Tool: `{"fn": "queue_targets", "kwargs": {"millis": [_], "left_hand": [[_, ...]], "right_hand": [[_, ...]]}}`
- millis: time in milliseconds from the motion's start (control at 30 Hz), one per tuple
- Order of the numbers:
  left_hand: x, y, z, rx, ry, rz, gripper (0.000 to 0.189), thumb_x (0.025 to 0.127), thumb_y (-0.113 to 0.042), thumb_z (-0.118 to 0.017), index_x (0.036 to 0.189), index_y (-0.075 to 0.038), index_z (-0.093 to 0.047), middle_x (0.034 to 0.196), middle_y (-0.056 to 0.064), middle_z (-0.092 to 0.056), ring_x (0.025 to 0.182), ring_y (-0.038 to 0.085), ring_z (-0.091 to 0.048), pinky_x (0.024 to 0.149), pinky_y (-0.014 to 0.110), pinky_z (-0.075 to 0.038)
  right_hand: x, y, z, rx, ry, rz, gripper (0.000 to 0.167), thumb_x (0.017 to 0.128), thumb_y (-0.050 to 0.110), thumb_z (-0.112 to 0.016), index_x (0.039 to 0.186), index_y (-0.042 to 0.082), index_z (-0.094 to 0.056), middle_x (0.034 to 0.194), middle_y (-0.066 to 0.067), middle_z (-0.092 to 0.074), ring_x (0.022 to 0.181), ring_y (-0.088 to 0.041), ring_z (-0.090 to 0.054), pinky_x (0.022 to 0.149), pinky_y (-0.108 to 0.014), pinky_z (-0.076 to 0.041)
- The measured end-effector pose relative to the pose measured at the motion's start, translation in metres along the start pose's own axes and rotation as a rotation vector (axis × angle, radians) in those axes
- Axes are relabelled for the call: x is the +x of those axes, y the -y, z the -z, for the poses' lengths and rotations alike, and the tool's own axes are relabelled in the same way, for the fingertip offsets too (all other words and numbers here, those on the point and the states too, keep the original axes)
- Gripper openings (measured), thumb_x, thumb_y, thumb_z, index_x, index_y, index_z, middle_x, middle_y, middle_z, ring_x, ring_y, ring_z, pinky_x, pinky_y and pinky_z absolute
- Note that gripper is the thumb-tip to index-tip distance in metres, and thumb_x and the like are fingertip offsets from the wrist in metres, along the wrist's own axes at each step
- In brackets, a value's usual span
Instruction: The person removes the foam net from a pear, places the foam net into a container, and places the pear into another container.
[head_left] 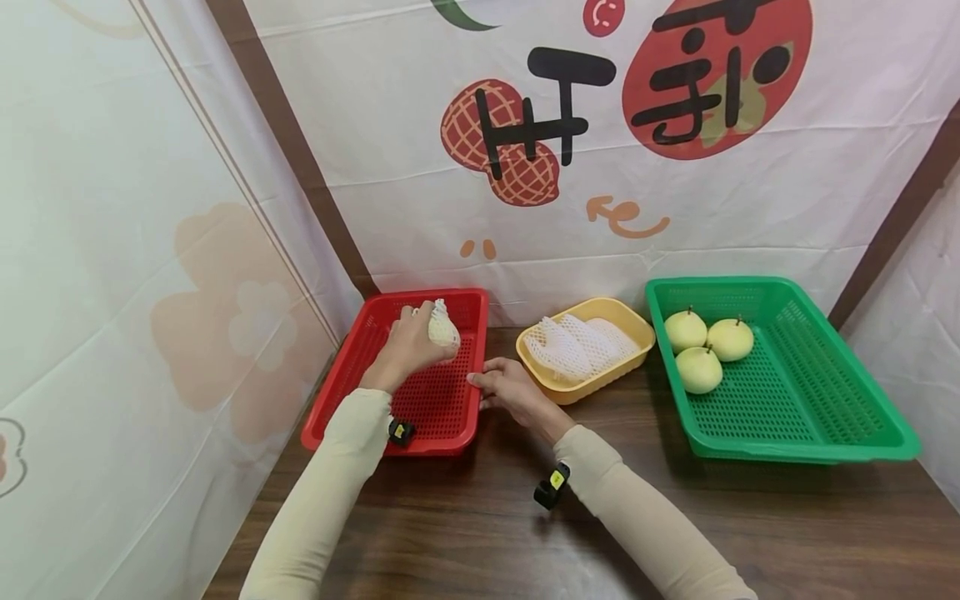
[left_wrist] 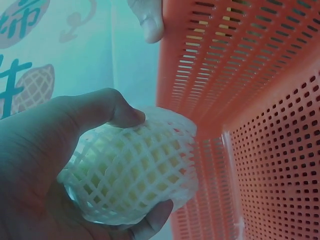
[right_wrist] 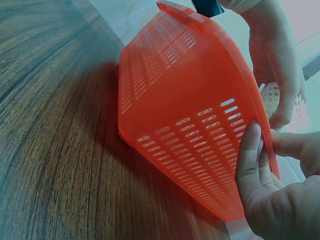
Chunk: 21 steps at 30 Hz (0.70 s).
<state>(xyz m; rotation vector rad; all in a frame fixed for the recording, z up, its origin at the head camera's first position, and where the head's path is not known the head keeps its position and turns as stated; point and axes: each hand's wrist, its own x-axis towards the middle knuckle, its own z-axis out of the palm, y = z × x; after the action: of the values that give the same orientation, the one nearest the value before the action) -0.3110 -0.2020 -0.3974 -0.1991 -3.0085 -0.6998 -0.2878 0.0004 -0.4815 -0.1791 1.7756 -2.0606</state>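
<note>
My left hand (head_left: pixel 411 340) grips a pear (left_wrist: pixel 131 172) wrapped in a white foam net sleeve (left_wrist: pixel 165 150), thumb on one side and fingers on the other. It holds the pear above the red basket (head_left: pixel 442 408), whose perforated floor shows below. My right hand (head_left: pixel 517 390) pinches the basket's right rim, the thumb (right_wrist: pixel 290 144) at the inner side and the fingers (right_wrist: pixel 248 160) against the outer wall. From the right wrist view, the left hand and netted pear appear beyond that rim.
A yellow tray (head_left: pixel 577 390) with white foam nets (head_left: pixel 573 346) stands right of the red basket. Further right, a green basket (head_left: pixel 795 450) holds three bare pears (head_left: pixel 699 370). All stand on a dark wooden table (head_left: pixel 480 533), before a printed cloth backdrop (head_left: pixel 405 200).
</note>
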Motion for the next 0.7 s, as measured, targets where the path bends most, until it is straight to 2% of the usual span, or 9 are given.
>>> {"fn": "queue_targets", "kwargs": {"millis": [167,433,700], "left_hand": [[-0.002,-0.003,-0.002,0.01,-0.003,-0.017,0.101,0.078,-0.036,-0.088,0.16,-0.012,-0.035,0.147,0.023,-0.046,0.126,0.042,-0.053,0.101,0.066,-0.055],[-0.009,-0.01,-0.002,0.005,0.002,-0.016,0.103,0.076,-0.04,-0.09,0.16,-0.014,-0.036,0.146,0.02,-0.047,0.124,0.038,-0.055,0.103,0.066,-0.054],[-0.014,-0.016,0.0,0.027,0.016,-0.037,0.105,0.077,-0.036,-0.089,0.162,-0.011,-0.034,0.148,0.022,-0.047,0.126,0.04,-0.055,0.104,0.067,-0.053]], "right_hand": [[0.001,-0.001,0.001,0.008,0.004,0.005,0.04,0.104,0.012,-0.067,0.133,-0.01,-0.049,0.095,-0.005,-0.07,0.076,-0.013,-0.067,0.064,-0.026,-0.06],[0.0,0.0,0.001,0.015,0.006,0.003,0.041,0.104,0.011,-0.067,0.134,-0.01,-0.048,0.098,-0.009,-0.071,0.075,-0.013,-0.067,0.064,-0.026,-0.06],[0.001,-0.001,0.001,0.018,-0.002,0.0,0.041,0.104,0.012,-0.067,0.134,-0.009,-0.048,0.097,-0.008,-0.068,0.074,-0.012,-0.066,0.063,-0.026,-0.06]]}}
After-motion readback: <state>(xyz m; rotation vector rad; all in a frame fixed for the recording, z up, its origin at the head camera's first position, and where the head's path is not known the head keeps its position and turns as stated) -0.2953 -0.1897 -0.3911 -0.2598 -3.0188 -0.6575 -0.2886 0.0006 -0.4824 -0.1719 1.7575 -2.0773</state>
